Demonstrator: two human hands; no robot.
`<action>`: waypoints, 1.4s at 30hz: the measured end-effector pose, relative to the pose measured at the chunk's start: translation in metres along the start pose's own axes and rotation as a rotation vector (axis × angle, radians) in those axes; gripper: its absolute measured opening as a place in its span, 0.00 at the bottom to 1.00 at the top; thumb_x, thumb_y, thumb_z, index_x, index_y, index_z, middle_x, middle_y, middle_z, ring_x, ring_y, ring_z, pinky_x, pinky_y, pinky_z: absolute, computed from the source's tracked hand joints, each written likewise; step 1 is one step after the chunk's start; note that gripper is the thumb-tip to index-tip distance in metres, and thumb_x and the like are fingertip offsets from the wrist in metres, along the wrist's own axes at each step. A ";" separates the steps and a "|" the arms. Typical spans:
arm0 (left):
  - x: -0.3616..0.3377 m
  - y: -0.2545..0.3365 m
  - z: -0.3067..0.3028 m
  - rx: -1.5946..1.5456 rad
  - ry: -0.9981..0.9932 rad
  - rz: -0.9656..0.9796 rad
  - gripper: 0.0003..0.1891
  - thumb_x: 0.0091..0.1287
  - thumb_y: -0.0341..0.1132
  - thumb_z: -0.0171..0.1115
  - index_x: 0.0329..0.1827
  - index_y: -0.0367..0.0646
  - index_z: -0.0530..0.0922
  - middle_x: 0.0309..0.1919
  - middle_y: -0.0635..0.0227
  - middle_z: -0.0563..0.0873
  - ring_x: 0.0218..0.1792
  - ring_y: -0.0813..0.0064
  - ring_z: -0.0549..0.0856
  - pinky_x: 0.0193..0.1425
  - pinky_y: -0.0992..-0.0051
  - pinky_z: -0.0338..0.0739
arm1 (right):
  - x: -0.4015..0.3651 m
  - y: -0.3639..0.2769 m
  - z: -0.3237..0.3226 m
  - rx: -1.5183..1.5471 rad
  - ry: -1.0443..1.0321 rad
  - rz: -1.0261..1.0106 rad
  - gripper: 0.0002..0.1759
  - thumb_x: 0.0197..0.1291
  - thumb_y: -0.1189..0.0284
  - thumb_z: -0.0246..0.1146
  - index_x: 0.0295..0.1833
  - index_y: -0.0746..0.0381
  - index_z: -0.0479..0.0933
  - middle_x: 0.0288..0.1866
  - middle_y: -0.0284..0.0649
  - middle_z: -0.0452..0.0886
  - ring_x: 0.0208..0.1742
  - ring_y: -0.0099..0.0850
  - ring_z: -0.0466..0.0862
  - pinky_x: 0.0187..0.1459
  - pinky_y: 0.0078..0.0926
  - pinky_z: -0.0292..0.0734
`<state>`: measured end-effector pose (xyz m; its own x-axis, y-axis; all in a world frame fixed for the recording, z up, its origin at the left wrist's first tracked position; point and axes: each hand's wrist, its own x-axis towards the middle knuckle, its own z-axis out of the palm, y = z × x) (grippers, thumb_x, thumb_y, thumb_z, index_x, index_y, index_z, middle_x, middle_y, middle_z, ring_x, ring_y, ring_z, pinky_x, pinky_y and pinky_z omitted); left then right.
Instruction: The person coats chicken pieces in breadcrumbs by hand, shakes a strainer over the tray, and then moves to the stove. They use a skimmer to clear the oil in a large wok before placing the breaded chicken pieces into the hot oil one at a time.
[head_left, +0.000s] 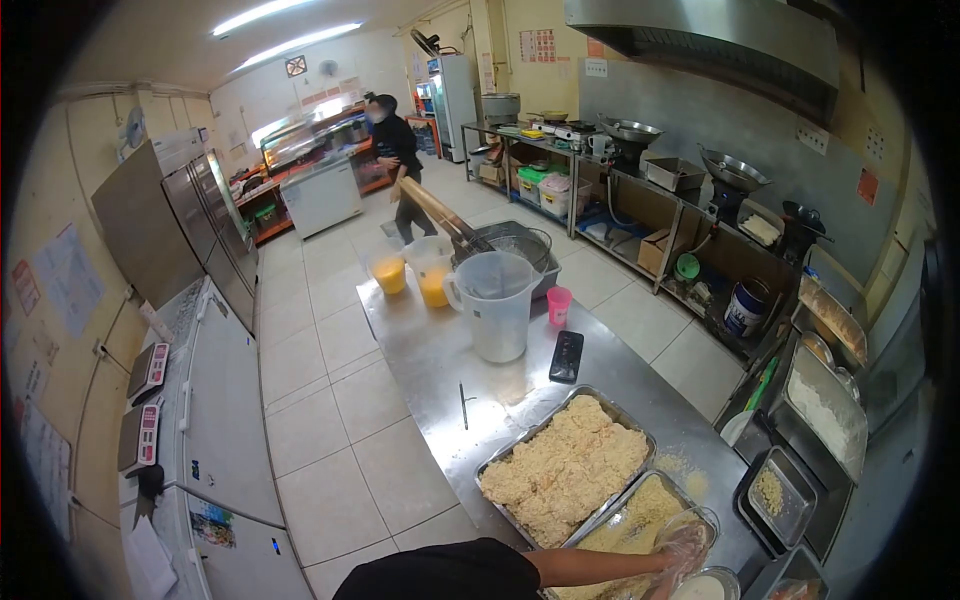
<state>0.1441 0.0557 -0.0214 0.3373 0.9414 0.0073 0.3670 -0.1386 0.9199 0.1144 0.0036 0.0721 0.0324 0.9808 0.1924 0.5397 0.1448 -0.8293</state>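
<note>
My left hand (685,548), in a clear plastic glove, is at the right end of a metal tray (601,522) of yellowish crumbs (645,508). The glove blurs its fingers, so I cannot make out whether they hold anything. Just below the hand is a round bowl (705,585) with pale contents, cut off by the frame's bottom edge. Beside the crumb tray lies a larger metal tray (484,478) heaped with crumb-coated pieces (565,465). Loose crumbs (683,475) are scattered on the steel table near the hand. My right hand is out of view.
The steel table (430,370) also carries a clear pitcher (498,320), jugs of orange liquid (388,275), a pink cup (559,305), a phone (566,357) and a pen (463,405). A dark tray (775,500) and flour tray (825,410) stand right. A person (395,150) stands beyond.
</note>
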 end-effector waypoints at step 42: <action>-0.108 -0.029 -0.061 -0.382 -0.051 -0.221 0.22 0.65 0.44 0.46 0.57 0.39 0.62 0.41 0.61 0.78 0.40 0.72 0.78 0.44 0.73 0.71 | -0.039 0.100 -0.090 -0.592 0.172 0.294 0.25 0.52 0.62 0.54 0.49 0.70 0.65 0.44 0.58 0.70 0.48 0.51 0.70 0.50 0.43 0.64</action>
<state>0.0438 -0.0233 -0.0248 0.3324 0.9180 -0.2164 0.0913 0.1971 0.9761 0.2433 -0.0323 0.0287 0.3550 0.9265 0.1247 0.8555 -0.2681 -0.4429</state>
